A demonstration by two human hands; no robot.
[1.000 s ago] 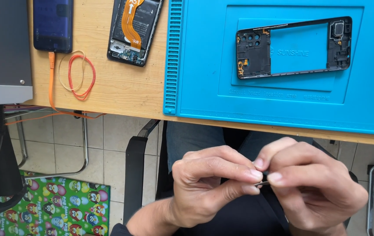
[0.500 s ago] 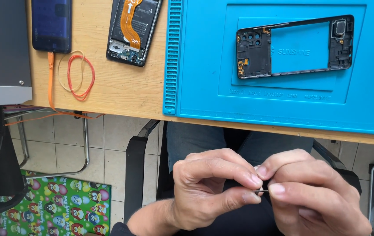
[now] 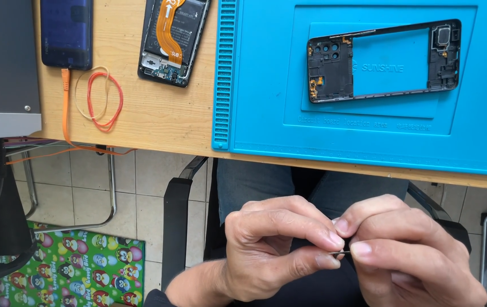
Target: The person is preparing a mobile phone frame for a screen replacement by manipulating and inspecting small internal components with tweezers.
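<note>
Left hand [image 3: 272, 250], right hand [image 3: 408, 256], tiny dark part [image 3: 344, 252] pinched between fingertips

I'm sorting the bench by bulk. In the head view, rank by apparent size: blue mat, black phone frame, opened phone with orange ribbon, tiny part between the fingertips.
1. blue mat
2. black phone frame
3. opened phone, cropped, so unsure against the frame
4. tiny part

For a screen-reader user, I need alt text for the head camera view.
Two hands, left hand and right hand, pinch a tiny dark part above the lap. On the wooden desk lie a blue mat with a phone frame, and an opened phone.
</note>
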